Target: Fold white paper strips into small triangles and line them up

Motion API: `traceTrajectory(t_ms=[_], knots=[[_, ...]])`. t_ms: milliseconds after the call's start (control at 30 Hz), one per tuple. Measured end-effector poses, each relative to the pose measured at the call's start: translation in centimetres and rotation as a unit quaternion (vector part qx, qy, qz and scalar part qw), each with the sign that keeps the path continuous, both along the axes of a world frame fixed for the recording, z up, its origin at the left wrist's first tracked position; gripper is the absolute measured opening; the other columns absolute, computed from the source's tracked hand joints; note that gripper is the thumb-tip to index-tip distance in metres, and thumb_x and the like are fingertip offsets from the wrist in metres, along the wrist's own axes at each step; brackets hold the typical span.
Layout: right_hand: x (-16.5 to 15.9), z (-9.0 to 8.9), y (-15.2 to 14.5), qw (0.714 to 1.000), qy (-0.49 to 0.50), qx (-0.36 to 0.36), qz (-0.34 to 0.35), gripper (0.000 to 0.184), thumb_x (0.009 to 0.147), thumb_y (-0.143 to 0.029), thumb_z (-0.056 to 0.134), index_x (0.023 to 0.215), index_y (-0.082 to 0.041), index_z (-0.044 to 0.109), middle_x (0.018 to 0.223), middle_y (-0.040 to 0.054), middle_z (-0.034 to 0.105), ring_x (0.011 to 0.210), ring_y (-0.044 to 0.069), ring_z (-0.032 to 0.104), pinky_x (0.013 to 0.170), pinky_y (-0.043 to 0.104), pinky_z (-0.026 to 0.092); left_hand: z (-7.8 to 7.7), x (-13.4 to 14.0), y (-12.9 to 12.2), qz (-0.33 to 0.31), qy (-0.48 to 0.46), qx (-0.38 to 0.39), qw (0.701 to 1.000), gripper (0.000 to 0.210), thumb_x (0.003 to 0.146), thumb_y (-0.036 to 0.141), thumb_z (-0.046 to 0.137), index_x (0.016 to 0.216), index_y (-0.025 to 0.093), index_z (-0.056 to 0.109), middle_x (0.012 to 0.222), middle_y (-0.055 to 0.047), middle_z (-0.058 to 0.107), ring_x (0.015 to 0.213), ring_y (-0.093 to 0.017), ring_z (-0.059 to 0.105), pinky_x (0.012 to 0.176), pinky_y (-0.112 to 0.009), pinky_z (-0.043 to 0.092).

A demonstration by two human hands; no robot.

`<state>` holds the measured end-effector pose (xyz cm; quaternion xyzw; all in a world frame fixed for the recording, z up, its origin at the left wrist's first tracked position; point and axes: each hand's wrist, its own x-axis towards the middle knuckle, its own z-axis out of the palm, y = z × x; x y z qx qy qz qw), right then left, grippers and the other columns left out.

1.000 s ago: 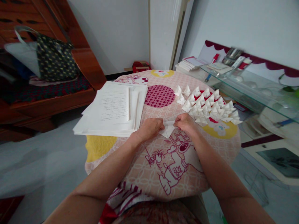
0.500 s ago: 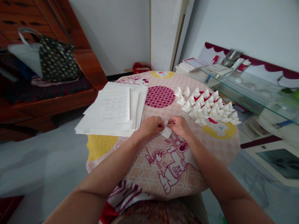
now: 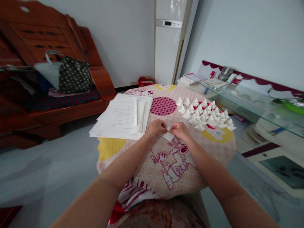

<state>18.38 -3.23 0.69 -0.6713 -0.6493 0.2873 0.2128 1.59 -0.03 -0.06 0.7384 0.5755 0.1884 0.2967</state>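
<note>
Between my two hands a small folded piece of white paper (image 3: pixel 167 136) lies on the cloth-covered table (image 3: pixel 142 177), one pointed corner toward me. My left hand (image 3: pixel 157 127) pinches its left side near the top. On the other side my right hand (image 3: pixel 180 129) grips the upper right part between thumb and fingers. Fingertips of both hands nearly meet and hide the paper's upper edge. To the right, several folded white paper shapes (image 3: pixel 204 114) with upright points stand close together. A stack of white paper sheets (image 3: pixel 123 115), the top one printed, lies to the left.
A glass shelf (image 3: pixel 251 103) with cups and papers runs along the right side of the table. Behind on the left is a wooden bench (image 3: pixel 99 79) with a dark patterned bag (image 3: pixel 74 74). A tall white cabinet-like unit (image 3: pixel 167 50) stands in the corner.
The view has tilted up and shifted slightly left, so more of the bench and the tall unit shows. Both hands keep hold of the folded paper in nearly the same pose.
</note>
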Motion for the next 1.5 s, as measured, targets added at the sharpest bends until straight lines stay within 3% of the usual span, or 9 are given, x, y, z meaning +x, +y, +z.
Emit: traceTrajectory(t_ms=[233,633,800,933,1100,1333,1500], knots=[[-0.5,-0.4,0.3,0.999,-0.014,0.01,-0.035,0.007,0.074,-0.021,0.074,0.077,-0.016,0.076,0.052,-0.0028,0.06,0.05,0.011,0.054,0.051,0.022,0.035,-0.4,-0.3,0.7,-0.019,-0.057,-0.022,0.998,0.015,0.065,0.014,0.073,0.079,0.015,0.077,0.072,-0.001,0.072,0.069,-0.014,0.063,0.062,-0.022,0.046],[-0.1,-0.9,-0.5,0.997,0.005,0.072,-0.034,0.005,0.072,-0.018,0.072,0.073,-0.018,0.077,0.057,-0.0017,0.065,0.054,0.012,0.055,0.052,0.022,0.035,0.4,-3.3,-0.6,-0.012,-0.041,0.006,0.999,0.035,0.055,-0.001,0.061,0.083,0.013,0.077,0.072,0.001,0.071,0.069,-0.014,0.062,0.063,-0.021,0.047],[0.1,-1.4,-0.6,0.996,0.034,0.08,-0.035,0.005,0.071,-0.019,0.071,0.072,-0.019,0.076,0.055,-0.0027,0.063,0.053,0.012,0.054,0.051,0.023,0.035,-0.3,-3.0,-1.9,0.042,-0.028,0.046,0.998,0.04,0.067,0.0,0.057,0.099,0.013,0.078,0.09,-0.005,0.076,0.081,-0.017,0.067,0.073,-0.024,0.05],[0.1,-1.6,-0.6,0.995,0.041,0.088,-0.037,0.004,0.068,-0.018,0.072,0.069,-0.02,0.075,0.056,-0.0031,0.064,0.054,0.013,0.054,0.052,0.024,0.034,-0.7,-1.6,-2.2,0.082,-0.011,0.121,0.989,0.035,0.078,0.008,0.058,0.105,0.014,0.078,0.104,-0.01,0.076,0.093,-0.02,0.068,0.086,-0.028,0.053],[0.1,-1.6,-0.6,0.994,0.047,0.09,-0.03,0.004,0.069,-0.02,0.071,0.068,-0.021,0.075,0.055,-0.003,0.063,0.054,0.013,0.054,0.053,0.025,0.034,-0.6,-0.5,-1.0,0.021,0.018,0.119,0.993,0.035,0.072,0.016,0.07,0.106,0.013,0.078,0.111,-0.011,0.075,0.102,-0.024,0.068,0.092,-0.031,0.053],[0.3,-1.8,-0.6,0.994,0.052,0.092,-0.028,0.005,0.069,-0.023,0.07,0.069,-0.022,0.074,0.058,-0.0021,0.064,0.056,0.015,0.055,0.055,0.026,0.036,-0.5,-3.0,0.7,-0.094,-0.013,0.061,0.994,0.055,0.062,0.001,0.057,0.112,0.013,0.077,0.106,-0.007,0.078,0.095,-0.021,0.07,0.086,-0.027,0.054],[0.4,-2.2,-0.6,0.993,0.056,0.1,-0.022,0.006,0.068,-0.025,0.07,0.071,-0.021,0.074,0.057,-0.002,0.063,0.056,0.015,0.054,0.056,0.027,0.036,-0.3,-2.8,0.6,-0.115,0.004,0.066,0.991,0.038,0.071,0.017,0.068,0.107,0.012,0.076,0.1,-0.007,0.078,0.09,-0.021,0.069,0.082,-0.029,0.052]])
